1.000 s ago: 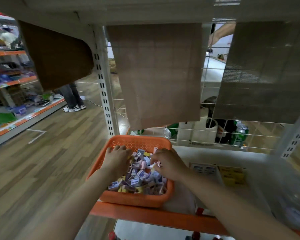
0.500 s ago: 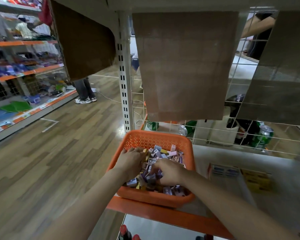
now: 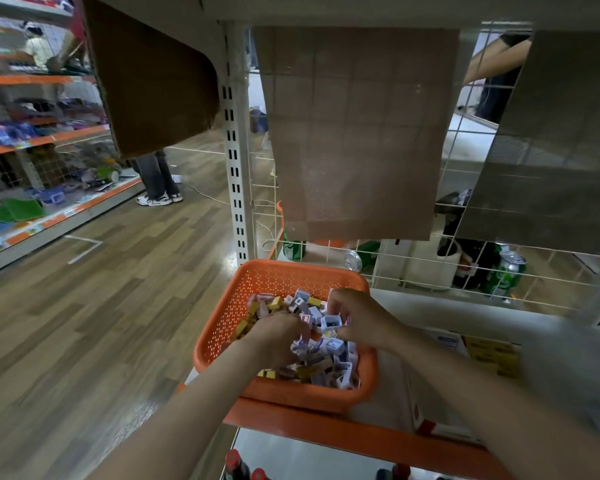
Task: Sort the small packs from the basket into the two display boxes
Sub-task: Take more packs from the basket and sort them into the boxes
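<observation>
Small packs (image 3: 312, 365), purple, white and yellow, heaped in the orange basket (image 3: 222, 323) at the left end of the shelf (image 3: 326, 434). My right hand (image 3: 364, 320) pinches a white pack (image 3: 330, 322) between thumb and fingers. My left hand (image 3: 278, 336) curls into the heap with its fingertips buried; I cannot tell whether it grips anything. The display boxes (image 3: 492, 355), blurred, sit right of the basket, partly behind my right forearm.

In orange basket (image 3: 222, 327): L hand (image 3: 278, 337) curled among small packs (image 3: 326, 365), R hand (image 3: 362, 320) pinches a white pack (image 3: 331, 322).
</observation>
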